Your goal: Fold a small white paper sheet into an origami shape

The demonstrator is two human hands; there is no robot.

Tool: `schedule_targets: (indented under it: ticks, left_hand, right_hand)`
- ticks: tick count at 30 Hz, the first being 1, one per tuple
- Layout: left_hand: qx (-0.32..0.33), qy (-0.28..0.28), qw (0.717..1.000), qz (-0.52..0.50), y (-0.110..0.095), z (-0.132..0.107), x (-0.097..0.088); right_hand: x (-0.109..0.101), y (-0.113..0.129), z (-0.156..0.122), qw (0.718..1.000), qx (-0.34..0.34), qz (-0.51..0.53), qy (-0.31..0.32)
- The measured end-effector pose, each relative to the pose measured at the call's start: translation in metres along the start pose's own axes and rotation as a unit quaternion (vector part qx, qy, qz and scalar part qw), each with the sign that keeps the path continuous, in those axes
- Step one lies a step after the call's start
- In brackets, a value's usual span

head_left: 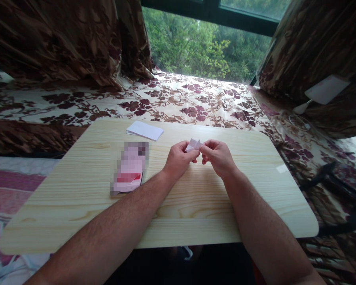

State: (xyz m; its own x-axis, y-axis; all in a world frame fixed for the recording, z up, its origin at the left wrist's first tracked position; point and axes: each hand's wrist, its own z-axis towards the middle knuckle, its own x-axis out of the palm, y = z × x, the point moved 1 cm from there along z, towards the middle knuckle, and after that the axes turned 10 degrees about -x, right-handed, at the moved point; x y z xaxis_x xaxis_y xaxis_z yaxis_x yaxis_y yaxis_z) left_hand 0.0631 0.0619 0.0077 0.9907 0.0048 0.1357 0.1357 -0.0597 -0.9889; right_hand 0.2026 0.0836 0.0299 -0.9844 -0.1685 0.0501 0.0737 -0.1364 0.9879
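Observation:
A small piece of folded white paper point(192, 145) is held up between my two hands, over the far middle of the wooden table point(192, 202). My left hand point(180, 156) pinches its left side, thumb on top. On the other side, my right hand point(217, 155) grips the right edge with thumb and fingers closed. A pointed fold stands up near my right thumb. The fingers hide the paper's lower part, so its full shape does not show.
A stack of white paper sheets point(145, 130) lies at the table's back left. Nearer, left of my forearm, is a pixelated pinkish phone-shaped object point(132, 162). Behind the table runs a floral-covered ledge point(192, 99) under a window. A white lamp point(326, 89) stands at right.

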Motion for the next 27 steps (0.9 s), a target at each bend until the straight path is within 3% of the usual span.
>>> schedule_targets:
  ticks: [11, 21, 27]
  left_hand:
    - [-0.004, -0.030, 1.000, -0.010, 0.0053, 0.0037, -0.0027]
    - [-0.057, 0.029, 0.995, -0.079, 0.0033, 0.0015, 0.0011]
    - [-0.086, 0.031, 0.987, -0.134, 0.0005, 0.0021, 0.0028]
  right_hand:
    - [0.0003, -0.0045, -0.0006, 1.000, -0.013, -0.019, 0.005]
    - [-0.0045, 0.0009, -0.0022, 0.987, -0.055, -0.114, 0.095]
    - [-0.0031, 0.0004, -0.0017, 0.997, -0.021, -0.038, 0.061]
